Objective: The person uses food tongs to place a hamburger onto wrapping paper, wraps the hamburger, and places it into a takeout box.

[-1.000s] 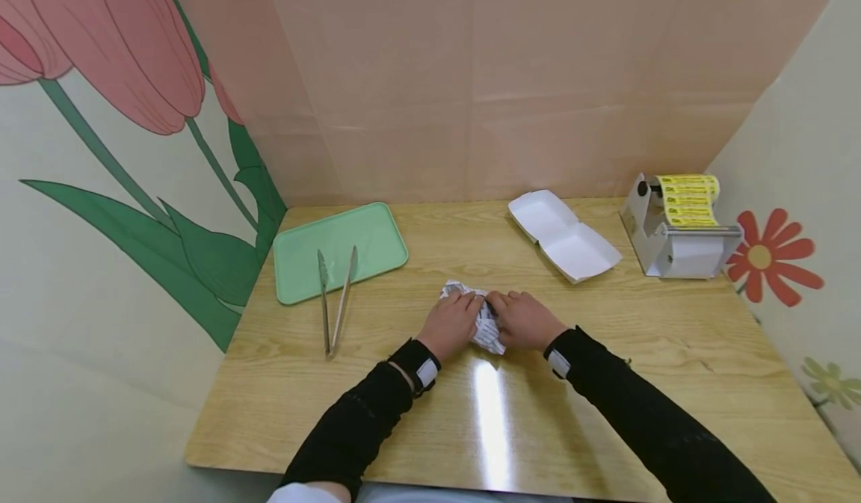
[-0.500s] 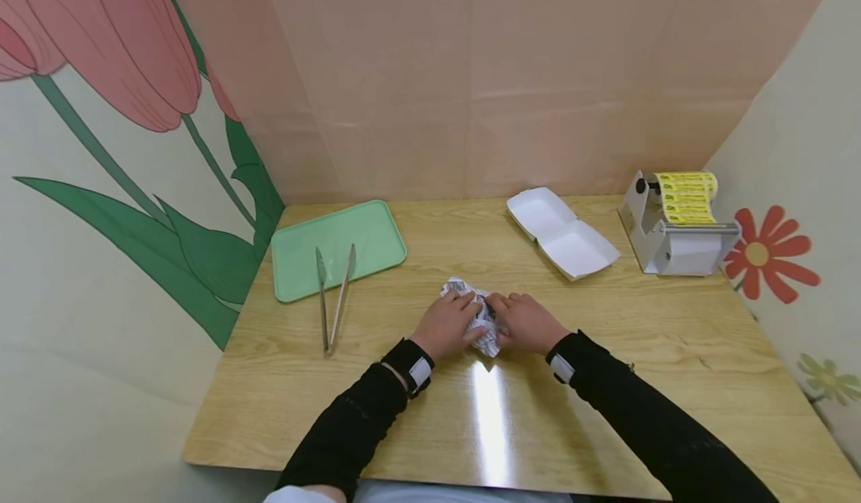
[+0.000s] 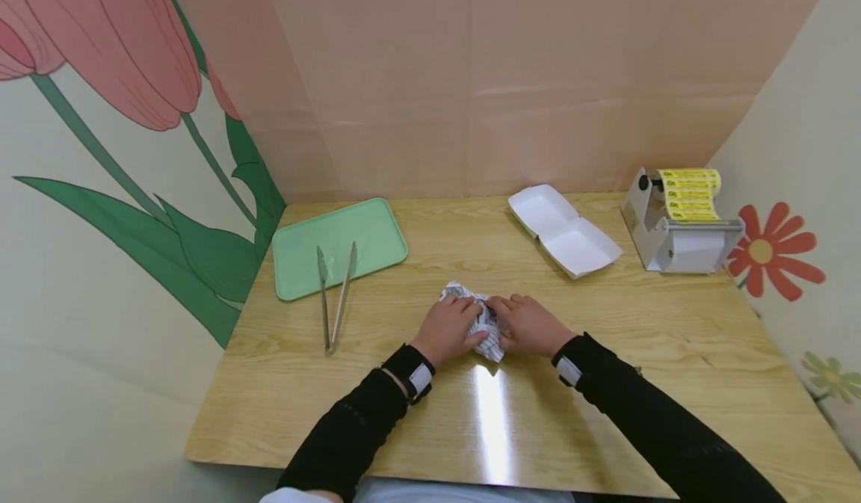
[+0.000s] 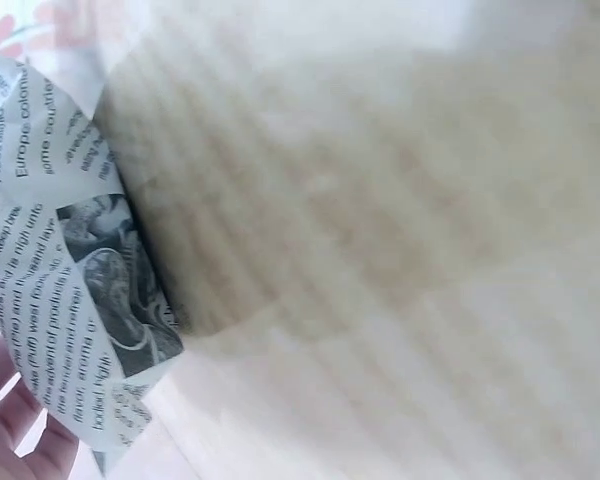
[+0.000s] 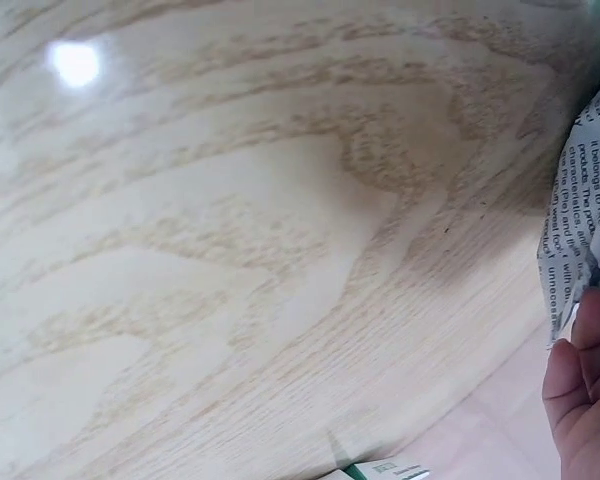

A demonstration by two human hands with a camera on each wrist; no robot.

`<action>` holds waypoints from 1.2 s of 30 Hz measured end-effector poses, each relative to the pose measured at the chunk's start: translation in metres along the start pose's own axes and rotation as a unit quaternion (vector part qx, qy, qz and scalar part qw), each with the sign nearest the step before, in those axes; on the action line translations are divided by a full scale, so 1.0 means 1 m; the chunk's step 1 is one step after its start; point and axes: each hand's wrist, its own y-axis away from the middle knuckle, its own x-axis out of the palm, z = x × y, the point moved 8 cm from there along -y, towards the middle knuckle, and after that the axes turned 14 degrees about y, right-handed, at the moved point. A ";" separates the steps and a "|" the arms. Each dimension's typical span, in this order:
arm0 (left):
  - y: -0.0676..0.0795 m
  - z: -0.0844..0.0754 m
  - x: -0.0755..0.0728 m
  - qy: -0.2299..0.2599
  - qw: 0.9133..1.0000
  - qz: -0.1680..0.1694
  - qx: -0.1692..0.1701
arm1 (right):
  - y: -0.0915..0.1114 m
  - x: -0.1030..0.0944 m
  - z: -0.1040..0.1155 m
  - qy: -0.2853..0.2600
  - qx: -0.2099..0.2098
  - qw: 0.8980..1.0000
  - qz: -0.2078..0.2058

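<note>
A crumpled bundle of newsprint-patterned wrapping paper point(image 3: 489, 343) lies on the table between my two hands. My left hand point(image 3: 444, 329) holds its left side, thumb across the near part and fingers over the top. From the other side my right hand point(image 3: 533, 326) grips the paper with bent fingers. Printed text and a dark photo show on the paper point(image 4: 50, 250) in the left wrist view, with fingertips of the left hand point(image 4: 20, 430) at its lower edge. The right wrist view has the right hand point(image 5: 588, 400) against the paper point(image 5: 585, 210). Whatever the paper may contain is hidden.
A green tray point(image 3: 370, 226) stands at the back left, with metal tongs point(image 3: 340, 301) lying partly over its front edge. Behind the right hand sits an unfolded white box point(image 3: 572, 238). A label dispenser point(image 3: 686, 226) with a yellow roll is at the back right.
My left thumb has come out over the near part of the paper, whose near end has shifted and been folded slightly. The right hand stays almost in place. Tray, tongs and box have not moved.
</note>
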 end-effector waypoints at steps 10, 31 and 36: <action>0.015 -0.008 0.001 0.015 1.000 0.006 0.002 | 0.007 0.001 0.003 -0.034 0.002 0.999 0.038; 0.001 -0.014 0.004 -0.033 0.999 0.026 0.026 | 0.011 0.004 -0.021 -0.205 0.100 0.970 0.082; 0.004 -0.014 0.004 -0.032 0.999 0.019 0.029 | 0.009 0.003 -0.017 -0.205 0.087 0.971 0.082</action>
